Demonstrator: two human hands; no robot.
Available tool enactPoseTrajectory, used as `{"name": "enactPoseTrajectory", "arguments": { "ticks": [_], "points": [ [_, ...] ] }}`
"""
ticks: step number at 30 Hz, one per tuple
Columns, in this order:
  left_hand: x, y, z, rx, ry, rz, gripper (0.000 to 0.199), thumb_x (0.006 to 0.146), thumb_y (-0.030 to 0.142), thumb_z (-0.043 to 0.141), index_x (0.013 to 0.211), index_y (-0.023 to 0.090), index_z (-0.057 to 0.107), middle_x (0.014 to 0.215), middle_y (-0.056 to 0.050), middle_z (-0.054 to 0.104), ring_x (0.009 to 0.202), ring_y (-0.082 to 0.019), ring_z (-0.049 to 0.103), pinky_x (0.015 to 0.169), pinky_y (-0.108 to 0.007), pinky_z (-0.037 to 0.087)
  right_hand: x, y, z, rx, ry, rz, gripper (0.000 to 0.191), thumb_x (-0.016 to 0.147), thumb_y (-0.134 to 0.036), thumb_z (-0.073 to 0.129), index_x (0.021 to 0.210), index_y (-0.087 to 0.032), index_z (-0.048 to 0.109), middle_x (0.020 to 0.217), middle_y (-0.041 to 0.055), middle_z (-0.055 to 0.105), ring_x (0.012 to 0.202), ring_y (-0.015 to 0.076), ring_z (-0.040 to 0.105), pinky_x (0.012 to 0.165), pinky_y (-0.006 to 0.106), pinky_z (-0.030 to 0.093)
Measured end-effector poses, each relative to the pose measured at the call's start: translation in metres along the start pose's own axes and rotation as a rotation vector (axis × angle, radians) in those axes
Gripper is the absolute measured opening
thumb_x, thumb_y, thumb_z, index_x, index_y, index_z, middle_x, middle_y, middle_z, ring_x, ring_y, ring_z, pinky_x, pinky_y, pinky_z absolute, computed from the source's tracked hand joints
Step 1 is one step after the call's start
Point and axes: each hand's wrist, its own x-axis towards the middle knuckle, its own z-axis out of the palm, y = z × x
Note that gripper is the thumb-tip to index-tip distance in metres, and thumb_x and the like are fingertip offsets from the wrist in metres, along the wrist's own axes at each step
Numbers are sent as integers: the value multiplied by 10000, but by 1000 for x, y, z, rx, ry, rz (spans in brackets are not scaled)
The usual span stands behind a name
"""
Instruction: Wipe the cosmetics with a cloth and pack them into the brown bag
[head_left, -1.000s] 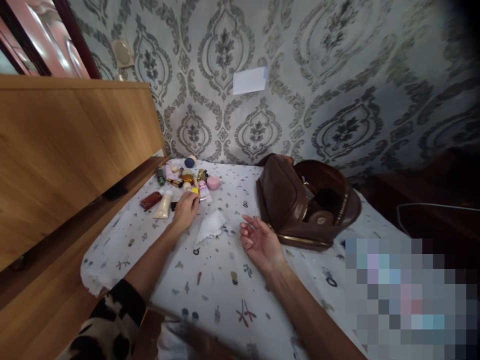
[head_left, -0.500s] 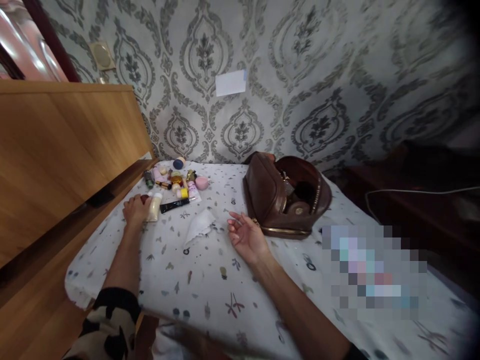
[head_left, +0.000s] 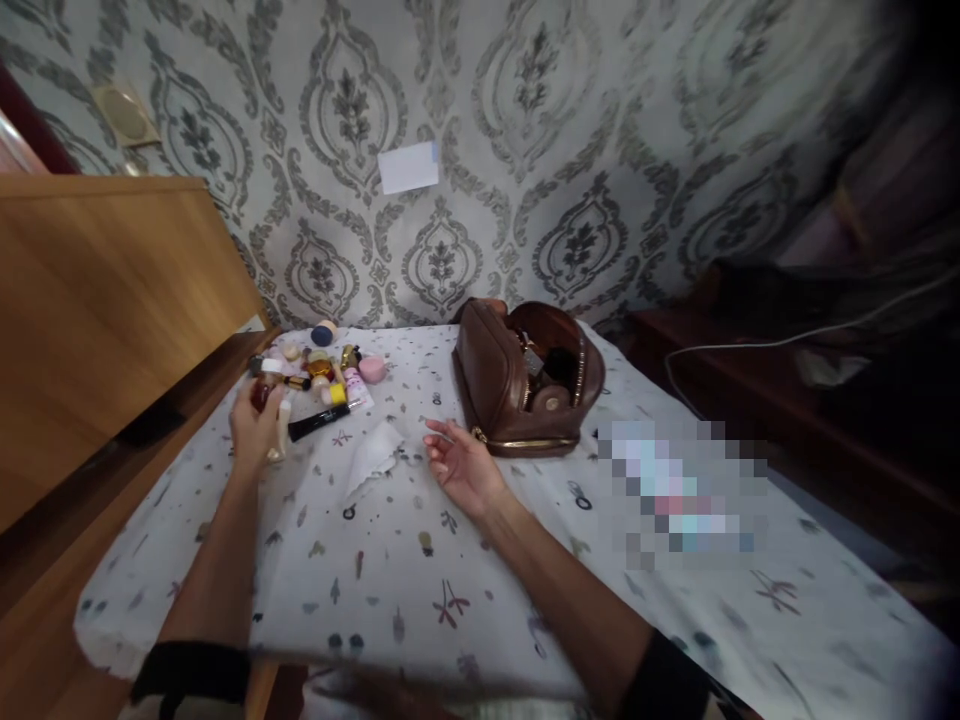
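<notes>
My left hand is closed around a small dark red bottle with a white cap, at the left end of the cloth-covered table. Beside that hand lies a cream-coloured tube, partly hidden by it. A black tube lies just to the right. Behind these sits a cluster of small cosmetics, among them a yellow-capped bottle, an amber jar and a pink round container. My right hand rests palm up with fingers apart and nothing in it, in front of an unzipped brown leather bag.
A crumpled white tissue lies between my hands. On the right is a blurred-out, pixelated item. A wooden panel borders the table on the left, the patterned wall behind. A white cable hangs at the right.
My left hand has lifted the dark red bottle slightly, so its white cap now shows. My right hand stays open near the bag. The whole view has shifted toward the right.
</notes>
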Motion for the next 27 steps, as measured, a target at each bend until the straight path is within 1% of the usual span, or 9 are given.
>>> {"name": "enactPoseTrajectory", "arguments": {
  "ticks": [2,4,6,8,11,14,17,21,27],
  "points": [
    [-17,18,21,-180,-137,56,519,847,501,544,1221,142,575,991,-68,659,879,-219,626,834,-364,526,0,2,0,-46,-23,-35,180,925,-245,579,881,-126,707,658,25,675,514,67,564,421,140,372],
    [-41,38,40,-210,-287,198,499,837,499,588,1204,162,598,1052,-72,680,943,-225,638,885,-360,511,1,6,0,-112,-68,-93,152,880,-244,652,957,-130,715,745,42,716,615,92,642,512,162,456],
    [-69,56,54,-180,-424,371,473,867,466,588,1235,169,590,1148,-96,675,1046,-242,633,957,-379,486,1,11,1,-162,-127,-125,245,826,-284,735,1029,-150,708,865,54,742,754,129,699,646,214,530],
    [-93,71,63,-120,-462,498,477,886,447,575,1267,161,568,1173,-117,660,1080,-257,622,970,-402,485,1,16,1,-184,-197,-114,332,783,-353,789,1046,-173,693,926,43,742,797,145,709,722,266,558],
    [-112,84,71,-55,-465,606,505,916,413,521,1347,151,503,1180,-133,630,1104,-267,602,969,-425,489,2,21,0,-203,-268,-91,420,780,-452,787,1092,-203,654,908,15,732,725,140,702,733,311,574],
    [-112,88,74,-50,-532,669,519,940,412,482,1396,164,462,1208,-134,609,1121,-262,593,984,-427,485,5,20,0,-185,-242,-108,425,824,-464,749,1146,-224,610,917,2,726,721,131,700,735,312,580],
    [-98,85,71,-57,-604,704,480,966,442,429,1359,177,512,1233,-126,618,1136,-257,594,1007,-421,475,6,17,0,-179,-178,-108,360,883,-463,687,1127,-216,594,857,-4,711,672,117,689,697,282,577],
    [-75,66,60,82,-587,750,467,963,501,403,1208,179,636,1196,-127,643,1152,-280,585,1047,-446,445,4,13,2,-222,-117,-120,318,973,-485,543,1138,-216,579,806,9,703,602,116,688,565,204,518],
    [-61,37,46,307,-806,782,538,889,614,476,1183,215,685,1220,-112,653,1161,-302,603,1014,-441,471,1,3,7,-166,-37,-92,394,1043,-499,316,1104,-201,567,733,3,674,481,104,636,419,164,422]
  ]
}}
